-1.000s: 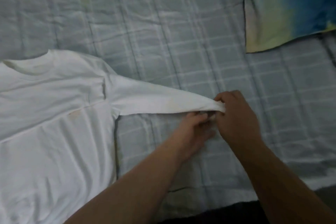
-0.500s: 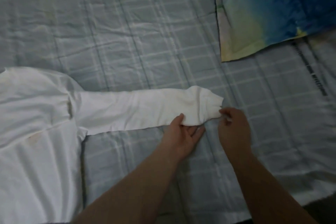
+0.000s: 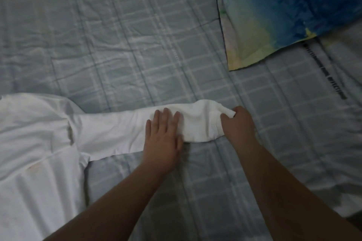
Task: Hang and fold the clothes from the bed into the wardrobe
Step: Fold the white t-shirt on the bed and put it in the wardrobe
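Observation:
A white long-sleeved shirt (image 3: 35, 162) lies flat on the bed at the left, its sleeve (image 3: 109, 133) stretched out to the right. My left hand (image 3: 163, 139) presses flat on the sleeve with straight fingers, near the cuff. At the sleeve's end my right hand (image 3: 238, 125) pinches the cuff (image 3: 207, 121), which bulges up slightly between the two hands.
The bed is covered by a pale blue-grey checked sheet (image 3: 127, 45) with creases. A blue, green and yellow tie-dye garment (image 3: 274, 11) lies at the upper right. The bed's near edge shows at the lower right corner.
My left hand has moved from under the sleeve's edge onto its top and lies flat there. My right hand still pinches the cuff. The sleeve is spread wider than a second ago.

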The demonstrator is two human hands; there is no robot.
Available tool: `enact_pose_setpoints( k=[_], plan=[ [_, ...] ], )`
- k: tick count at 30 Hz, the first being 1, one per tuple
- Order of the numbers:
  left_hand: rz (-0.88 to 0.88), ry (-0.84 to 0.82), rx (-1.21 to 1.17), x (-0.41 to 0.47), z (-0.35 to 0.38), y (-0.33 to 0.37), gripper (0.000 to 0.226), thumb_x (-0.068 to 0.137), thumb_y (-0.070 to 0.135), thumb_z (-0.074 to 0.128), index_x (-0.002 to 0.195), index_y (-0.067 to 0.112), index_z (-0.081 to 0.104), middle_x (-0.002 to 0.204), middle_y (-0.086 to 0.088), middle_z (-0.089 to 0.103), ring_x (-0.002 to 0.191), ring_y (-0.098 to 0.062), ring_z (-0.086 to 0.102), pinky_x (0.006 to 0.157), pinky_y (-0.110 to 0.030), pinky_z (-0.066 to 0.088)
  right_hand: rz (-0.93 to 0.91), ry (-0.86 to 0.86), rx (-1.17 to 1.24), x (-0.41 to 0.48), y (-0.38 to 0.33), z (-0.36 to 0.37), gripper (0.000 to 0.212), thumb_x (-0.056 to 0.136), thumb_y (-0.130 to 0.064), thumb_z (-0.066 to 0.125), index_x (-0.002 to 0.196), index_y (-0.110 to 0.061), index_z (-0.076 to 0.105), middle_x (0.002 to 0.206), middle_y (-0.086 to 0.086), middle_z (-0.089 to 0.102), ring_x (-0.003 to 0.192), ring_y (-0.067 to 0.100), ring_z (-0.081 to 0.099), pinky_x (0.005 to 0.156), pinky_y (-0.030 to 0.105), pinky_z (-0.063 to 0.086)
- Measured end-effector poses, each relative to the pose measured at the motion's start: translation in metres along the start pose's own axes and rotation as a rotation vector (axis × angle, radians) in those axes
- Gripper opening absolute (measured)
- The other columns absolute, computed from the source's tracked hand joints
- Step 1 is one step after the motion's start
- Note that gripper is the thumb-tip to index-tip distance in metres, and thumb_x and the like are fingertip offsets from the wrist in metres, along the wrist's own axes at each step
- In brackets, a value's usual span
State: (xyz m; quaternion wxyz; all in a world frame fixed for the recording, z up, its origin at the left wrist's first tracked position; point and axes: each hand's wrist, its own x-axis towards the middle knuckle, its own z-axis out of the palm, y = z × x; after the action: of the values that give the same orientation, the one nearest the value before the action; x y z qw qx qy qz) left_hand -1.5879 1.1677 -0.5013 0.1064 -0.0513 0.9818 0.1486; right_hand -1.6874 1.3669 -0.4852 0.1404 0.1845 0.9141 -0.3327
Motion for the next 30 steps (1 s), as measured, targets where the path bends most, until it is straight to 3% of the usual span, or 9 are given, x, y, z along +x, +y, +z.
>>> enact_pose_setpoints(
  k=[2,6,12,15,17,20,23,26,30],
  plan=[
    [0.052,-0.040,0.047,0.004,0.012,0.004,0.062,0.097,0.047,0.029,0.156,0.030,0.023,0.164,-0.011,0.018,0.152,-0.032,0.010,0.120,-0.057,0.011,-0.009,0.031,0.087,-0.009,0.000,-0.008,0.018,0.090,-0.018,0.061,0.103,-0.007,0.055,0.098,0.011,0.061,0.095,0.028,0.061,0.079,0.032,0.043],
    [0.117,-0.063,0.135,0.010,0.021,0.020,0.064,0.098,0.053,0.029,0.157,0.032,0.017,0.166,-0.009,0.010,0.153,-0.031,0.002,0.118,-0.064,0.006,-0.099,0.201,0.169,-0.015,0.008,-0.033,0.020,0.097,-0.016,0.057,0.110,-0.004,0.048,0.094,0.007,0.052,0.085,0.019,0.048,0.070,0.024,0.028],
    [0.126,-0.145,0.148,0.014,0.026,0.039,0.066,0.096,0.054,0.024,0.158,0.034,0.008,0.167,-0.008,-0.002,0.152,-0.032,-0.013,0.115,-0.066,-0.005,-0.057,0.182,0.036,-0.012,0.050,-0.030,0.022,0.098,-0.017,0.054,0.114,-0.002,0.048,0.101,0.027,0.063,0.095,0.042,0.062,0.072,0.034,0.034],
    [0.139,-0.123,0.106,0.006,0.023,0.037,0.064,0.095,0.052,0.030,0.156,0.034,0.022,0.166,-0.008,0.010,0.153,-0.032,-0.002,0.116,-0.066,0.001,-0.037,0.234,0.088,-0.020,0.052,-0.028,0.019,0.098,-0.014,0.054,0.111,-0.001,0.049,0.102,0.026,0.063,0.095,0.042,0.061,0.072,0.033,0.034],
    [0.148,-0.064,0.062,-0.003,0.014,0.037,0.057,0.094,0.048,0.037,0.148,0.032,0.040,0.160,-0.007,0.032,0.150,-0.032,0.021,0.116,-0.061,0.016,-0.020,0.288,0.134,-0.031,0.053,-0.030,0.018,0.098,-0.015,0.054,0.112,-0.003,0.051,0.104,0.022,0.063,0.096,0.038,0.060,0.075,0.033,0.037],
    [0.140,0.103,-0.005,-0.015,-0.003,0.035,0.045,0.089,0.040,0.046,0.129,0.026,0.060,0.134,-0.001,0.059,0.124,-0.028,0.050,0.101,-0.045,0.037,-0.007,0.298,0.140,-0.048,0.066,-0.033,0.024,0.097,-0.027,0.054,0.109,-0.006,0.056,0.103,0.020,0.065,0.096,0.037,0.061,0.081,0.038,0.043],
    [0.084,0.218,-0.065,-0.024,-0.011,0.031,0.039,0.086,0.034,0.050,0.122,0.023,0.062,0.122,-0.002,0.061,0.110,-0.028,0.053,0.093,-0.041,0.037,0.044,0.326,0.207,-0.060,0.077,-0.036,0.034,0.092,-0.038,0.052,0.100,-0.007,0.059,0.093,0.015,0.064,0.093,0.035,0.063,0.078,0.038,0.044],
    [0.040,0.148,0.026,-0.031,-0.001,0.029,0.054,0.088,0.038,0.047,0.140,0.023,0.050,0.145,-0.009,0.049,0.133,-0.033,0.043,0.109,-0.050,0.030,0.047,0.275,0.153,-0.068,0.083,-0.038,0.020,0.100,-0.028,0.053,0.102,-0.008,0.053,0.088,0.008,0.056,0.089,0.034,0.060,0.072,0.031,0.034],
    [0.052,-0.098,0.082,-0.038,0.023,0.025,0.066,0.096,0.048,0.031,0.158,0.030,0.013,0.166,-0.010,0.009,0.153,-0.031,0.000,0.120,-0.056,-0.002,0.109,0.176,-0.022,-0.075,0.091,-0.025,0.026,0.102,-0.027,0.045,0.111,-0.003,0.047,0.100,0.029,0.062,0.095,0.045,0.061,0.072,0.039,0.036]
  ],
)
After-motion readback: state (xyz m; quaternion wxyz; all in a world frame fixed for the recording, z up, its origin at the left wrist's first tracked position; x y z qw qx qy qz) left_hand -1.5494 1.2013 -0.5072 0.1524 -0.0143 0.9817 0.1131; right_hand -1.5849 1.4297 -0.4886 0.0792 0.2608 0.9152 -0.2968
